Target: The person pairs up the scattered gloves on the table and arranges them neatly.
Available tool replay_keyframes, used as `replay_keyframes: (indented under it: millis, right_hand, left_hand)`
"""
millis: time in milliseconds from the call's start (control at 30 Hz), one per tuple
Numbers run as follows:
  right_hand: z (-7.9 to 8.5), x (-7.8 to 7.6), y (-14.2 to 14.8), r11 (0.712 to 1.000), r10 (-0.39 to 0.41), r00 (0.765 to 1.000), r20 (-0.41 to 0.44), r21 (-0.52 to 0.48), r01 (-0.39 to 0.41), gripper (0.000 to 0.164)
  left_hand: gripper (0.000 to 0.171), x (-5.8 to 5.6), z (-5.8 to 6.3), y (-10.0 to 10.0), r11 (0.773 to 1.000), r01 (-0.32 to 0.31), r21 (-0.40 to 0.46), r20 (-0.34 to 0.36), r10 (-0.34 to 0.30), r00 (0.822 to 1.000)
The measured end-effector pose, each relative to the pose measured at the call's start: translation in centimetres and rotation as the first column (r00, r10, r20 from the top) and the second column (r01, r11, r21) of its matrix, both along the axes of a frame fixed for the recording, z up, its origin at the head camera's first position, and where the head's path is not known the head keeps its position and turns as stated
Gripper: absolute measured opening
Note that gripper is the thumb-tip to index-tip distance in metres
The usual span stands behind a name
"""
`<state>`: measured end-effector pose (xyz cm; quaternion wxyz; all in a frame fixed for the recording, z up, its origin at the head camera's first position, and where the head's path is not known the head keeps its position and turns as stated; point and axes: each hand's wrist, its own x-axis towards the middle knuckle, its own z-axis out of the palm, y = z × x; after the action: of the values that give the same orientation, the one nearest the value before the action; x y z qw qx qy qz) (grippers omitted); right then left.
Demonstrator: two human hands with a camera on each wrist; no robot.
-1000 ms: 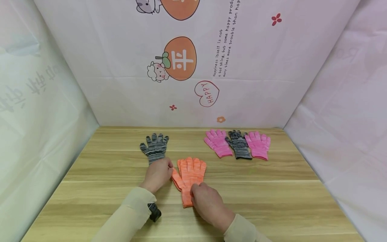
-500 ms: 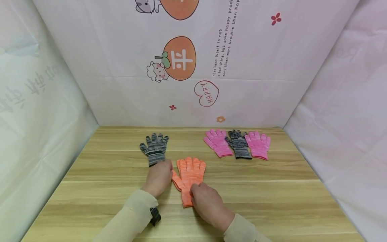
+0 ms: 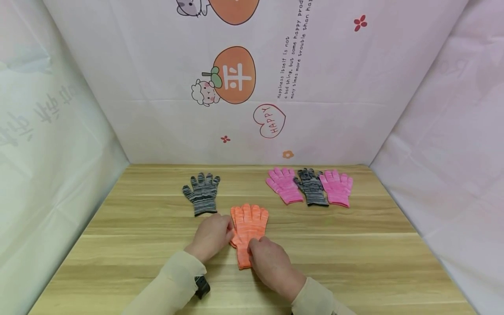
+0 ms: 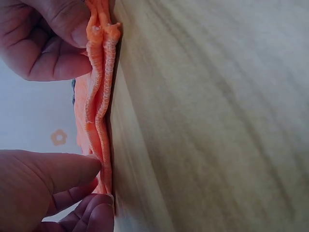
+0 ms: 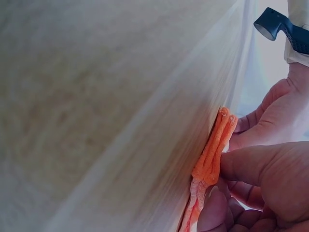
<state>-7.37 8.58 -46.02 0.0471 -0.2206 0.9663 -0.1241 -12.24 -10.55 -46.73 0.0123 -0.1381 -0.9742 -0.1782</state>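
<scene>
Fingers (image 5: 241,166) of the right hand (image 3: 271,264) pinch the orange gloves (image 3: 249,225) by the cuff (image 3: 243,258), those of the left hand (image 3: 211,236) grip the thumb side (image 3: 234,241); the gloves lie on the worktop (image 3: 354,253), a striped glove (image 3: 204,194) just beyond the left hand

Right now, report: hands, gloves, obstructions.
Left hand pinches thumb side, right hand cuff end. Orange gloves stacked on table. Seemingly unobstructed; grey glove just beyond left hand.
</scene>
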Motion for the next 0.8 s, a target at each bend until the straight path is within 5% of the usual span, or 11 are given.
replay_keyframes:
  millis: [333, 500, 800]
  right_hand:
    - [0.18, 0.31, 0.28, 0.999, 0.035, 0.998, -0.059, -0.033, -0.037, 0.016]
    - [0.41, 0.63, 0.37, 0.994, 0.072, 0.994, -0.08, -0.082, -0.078, 0.011]
    - [0.44, 0.97, 0.24, 0.986, 0.12, 0.988, -0.093, -0.105, -0.13, 0.02]
  left_hand:
    - [0.016, 0.41, 0.09, -0.18, 0.999, 0.033, 0.013, -0.02, -0.033, 0.999]
    - [0.021, 0.57, 0.28, -0.49, 0.992, 0.126, -0.008, -0.039, -0.127, 0.991]
    - [0.016, 0.44, 0.38, -0.93, 0.951, 0.308, -0.008, -0.035, -0.308, 0.951]
